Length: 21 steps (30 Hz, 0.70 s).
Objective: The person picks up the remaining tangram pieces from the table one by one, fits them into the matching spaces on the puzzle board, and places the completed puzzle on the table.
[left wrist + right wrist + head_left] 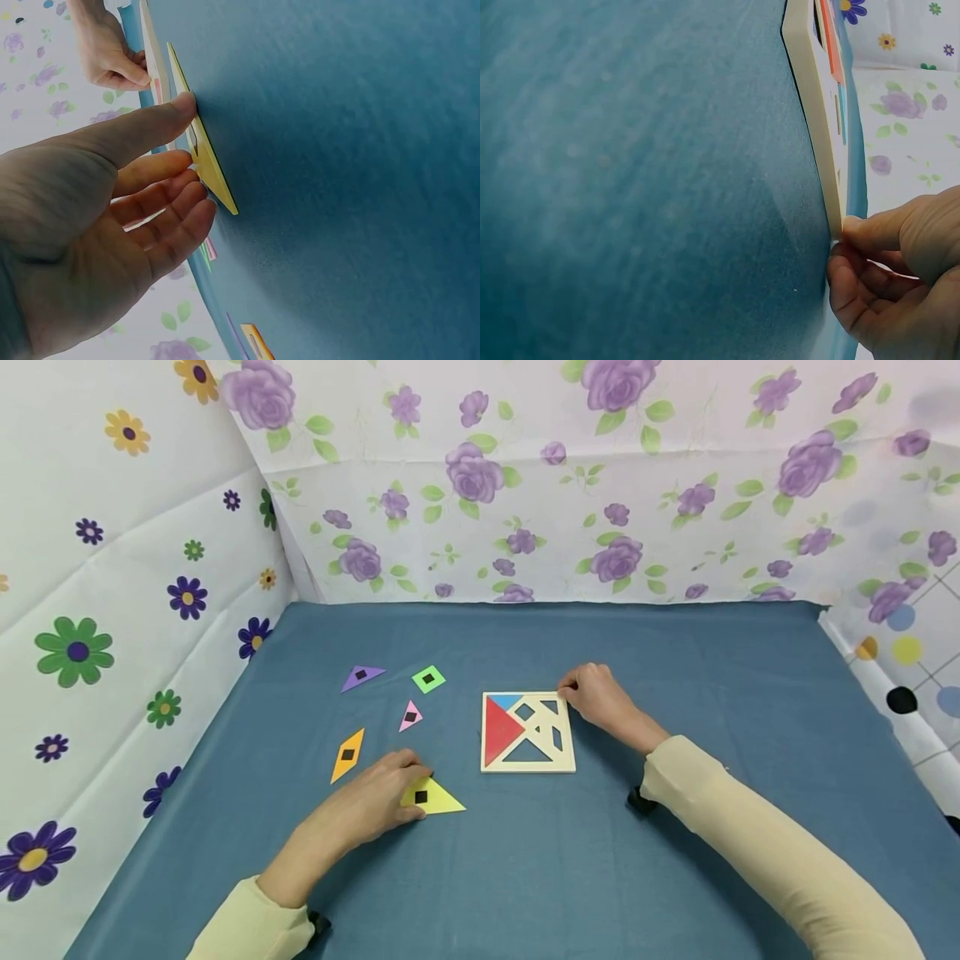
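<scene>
Okay, so the left hand was pinching the yellow triangle, just off the near-left corner of the tangram tray. Meanwhile, the right hand had the tray's far-right corner pinched.

The left hand is holding a yellow piece between thumb and fingers. Beyond the thumb, the right hand is touching a pale board; past the little finger, an orange piece is lying on blue cloth.
</scene>
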### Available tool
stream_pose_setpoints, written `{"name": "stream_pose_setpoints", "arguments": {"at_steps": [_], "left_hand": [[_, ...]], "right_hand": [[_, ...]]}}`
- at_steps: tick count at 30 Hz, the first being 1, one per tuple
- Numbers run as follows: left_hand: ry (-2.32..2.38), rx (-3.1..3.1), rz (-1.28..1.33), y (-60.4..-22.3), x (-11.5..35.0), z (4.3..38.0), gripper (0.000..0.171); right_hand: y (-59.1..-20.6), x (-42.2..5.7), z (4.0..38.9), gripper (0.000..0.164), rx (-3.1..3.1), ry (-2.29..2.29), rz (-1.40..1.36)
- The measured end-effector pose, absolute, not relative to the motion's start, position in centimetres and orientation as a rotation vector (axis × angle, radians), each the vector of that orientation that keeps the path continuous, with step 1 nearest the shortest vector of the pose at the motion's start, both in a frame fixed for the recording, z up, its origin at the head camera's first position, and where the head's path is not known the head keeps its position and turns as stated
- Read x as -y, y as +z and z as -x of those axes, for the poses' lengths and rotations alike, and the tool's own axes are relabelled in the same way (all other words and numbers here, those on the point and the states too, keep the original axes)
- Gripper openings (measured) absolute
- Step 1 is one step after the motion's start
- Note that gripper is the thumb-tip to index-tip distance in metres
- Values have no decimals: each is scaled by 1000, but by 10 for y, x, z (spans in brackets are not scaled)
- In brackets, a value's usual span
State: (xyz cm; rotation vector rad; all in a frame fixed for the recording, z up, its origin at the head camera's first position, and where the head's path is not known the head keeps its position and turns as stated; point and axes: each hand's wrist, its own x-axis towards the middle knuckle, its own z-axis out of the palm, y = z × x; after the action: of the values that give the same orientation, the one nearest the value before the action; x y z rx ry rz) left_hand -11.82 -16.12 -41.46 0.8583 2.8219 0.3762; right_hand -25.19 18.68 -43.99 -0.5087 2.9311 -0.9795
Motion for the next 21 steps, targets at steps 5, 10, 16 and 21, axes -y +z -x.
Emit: {"name": "stream_pose_setpoints", "arguments": {"at_steps": [5, 10, 16, 21], "left_hand": [[373, -2818, -886, -414, 162, 118, 49], [424, -2799, -855, -413, 163, 121, 49], [475, -2774, -818, -414, 166, 124, 52], [526, -2758, -754, -415, 166, 126, 49]], "right_hand": [[-440, -186, 253, 21, -2929, -974, 526], [-440, -184, 253, 20, -2934, -957, 540], [-440, -183, 252, 21, -2932, -968, 528], [-440, -184, 251, 21, -2929, -971, 524]]}}
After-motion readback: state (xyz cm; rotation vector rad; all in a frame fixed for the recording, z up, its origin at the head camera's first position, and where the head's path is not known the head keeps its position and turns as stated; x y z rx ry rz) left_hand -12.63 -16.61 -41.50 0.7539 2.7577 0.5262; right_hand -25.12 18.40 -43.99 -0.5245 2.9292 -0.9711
